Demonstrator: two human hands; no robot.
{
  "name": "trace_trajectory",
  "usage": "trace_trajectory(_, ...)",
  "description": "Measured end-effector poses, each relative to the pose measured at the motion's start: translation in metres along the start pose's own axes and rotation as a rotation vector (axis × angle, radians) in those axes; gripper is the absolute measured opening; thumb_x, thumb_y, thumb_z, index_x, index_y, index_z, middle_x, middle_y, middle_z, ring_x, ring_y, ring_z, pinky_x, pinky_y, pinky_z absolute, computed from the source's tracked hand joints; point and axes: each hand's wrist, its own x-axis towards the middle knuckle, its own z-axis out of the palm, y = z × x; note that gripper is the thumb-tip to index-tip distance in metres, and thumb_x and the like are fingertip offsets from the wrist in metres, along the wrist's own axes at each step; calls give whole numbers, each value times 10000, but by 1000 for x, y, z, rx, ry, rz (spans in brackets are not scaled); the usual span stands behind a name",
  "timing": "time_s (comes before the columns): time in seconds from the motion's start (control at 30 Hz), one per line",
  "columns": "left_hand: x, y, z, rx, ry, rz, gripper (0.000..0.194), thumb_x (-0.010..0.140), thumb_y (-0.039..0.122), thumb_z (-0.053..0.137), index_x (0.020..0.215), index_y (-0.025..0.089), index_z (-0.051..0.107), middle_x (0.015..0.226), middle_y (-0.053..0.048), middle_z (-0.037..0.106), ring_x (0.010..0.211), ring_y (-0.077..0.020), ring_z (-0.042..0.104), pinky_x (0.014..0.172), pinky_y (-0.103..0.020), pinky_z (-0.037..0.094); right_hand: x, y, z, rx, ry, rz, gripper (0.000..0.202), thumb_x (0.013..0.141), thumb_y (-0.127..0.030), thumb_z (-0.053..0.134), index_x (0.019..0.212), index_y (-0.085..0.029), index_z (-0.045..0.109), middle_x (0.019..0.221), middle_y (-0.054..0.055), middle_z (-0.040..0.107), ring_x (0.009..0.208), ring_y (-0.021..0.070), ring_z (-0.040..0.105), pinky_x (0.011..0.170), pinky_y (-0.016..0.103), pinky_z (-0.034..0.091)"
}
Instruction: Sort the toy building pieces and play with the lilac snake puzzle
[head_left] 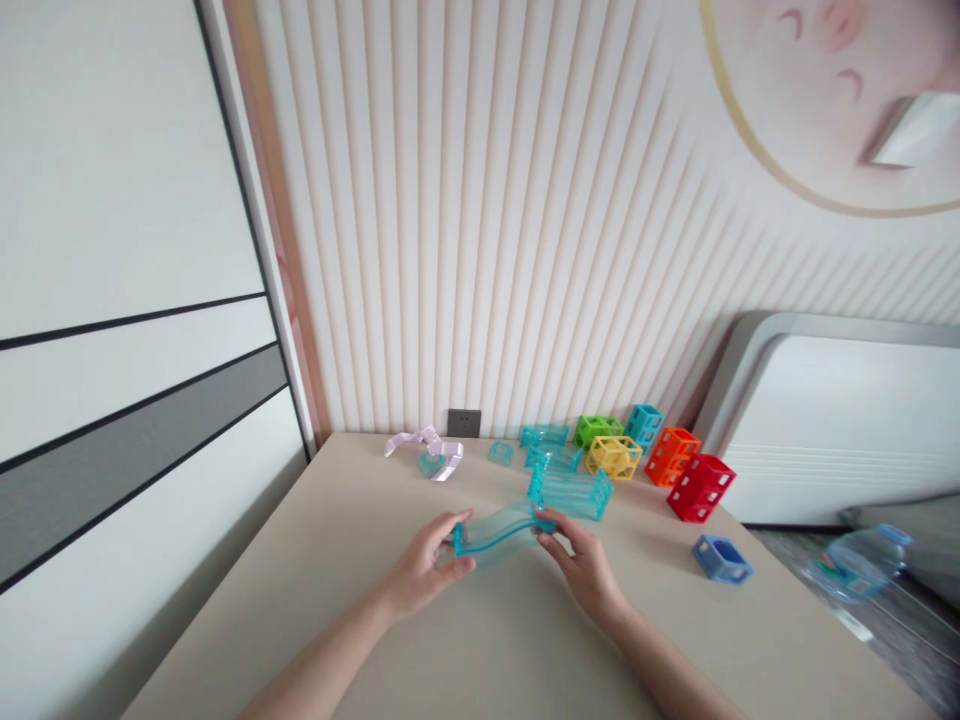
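Between my two hands, a clear turquoise wavy track piece is held just above the table. My left hand is closed around its left end, thumb in front. At the other end, the fingers of my right hand pinch the turquoise edge. Right behind the piece stand several more turquoise see-through parts, the nearest a ribbed one. Behind it lie a curved turquoise piece and another one. A small turquoise square frame rests farther left.
Pale purple linked pieces lie back left. Open-frame blocks in yellow, green, blue, orange and red stand back right. A blue block sits near the right edge; a plastic bottle is beyond the table.
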Motion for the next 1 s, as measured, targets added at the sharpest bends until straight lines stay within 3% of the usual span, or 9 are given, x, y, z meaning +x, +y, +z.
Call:
trace_trajectory(0.07,4,-1,16,29,-96,-23,734,772,495,784,1404,211,545,1395,-127,591,1235,-298,593,1056,-414,483,-13,11,-21,-51,5,34,371,887,-530,645,1098,-248,764,1091,92,789,928,266,761,861,390,615)
trace_trajectory(0.2,18,4,46,213,-165,6,694,738,316,807,1383,266,556,1351,-87,617,1199,-268,601,1009,-398,521,-32,23,-52,-144,26,52,323,852,-488,685,1033,-241,787,1173,110,767,981,283,756,879,402,616)
trace_trajectory(0.37,43,20,75,428,-194,129,673,713,175,778,1348,257,573,1330,-87,635,1205,-260,600,1054,-400,481,-36,31,-75,-229,102,55,289,850,-477,661,987,-245,766,1080,85,795,826,239,754,796,352,622)
trace_trajectory(0.5,61,26,93,474,-197,166,653,728,172,751,1349,248,562,1307,-87,653,1179,-249,619,1068,-393,464,-35,37,-87,-316,155,114,313,848,-498,630,991,-247,752,988,63,805,767,232,733,751,338,608)
trace_trajectory(0.8,72,22,110,516,-211,185,546,774,204,683,1307,262,583,1303,-100,656,1192,-277,622,1054,-422,471,-40,41,-94,-363,110,212,246,883,-425,587,963,-237,724,860,57,786,752,266,738,716,363,590)
trace_trajectory(1.0,64,18,112,502,-221,205,669,763,214,732,1392,252,506,1393,-124,598,1270,-295,577,1092,-448,446,-48,32,-100,-515,140,76,282,927,-391,555,1118,-230,686,1054,86,770,934,274,734,850,398,581)
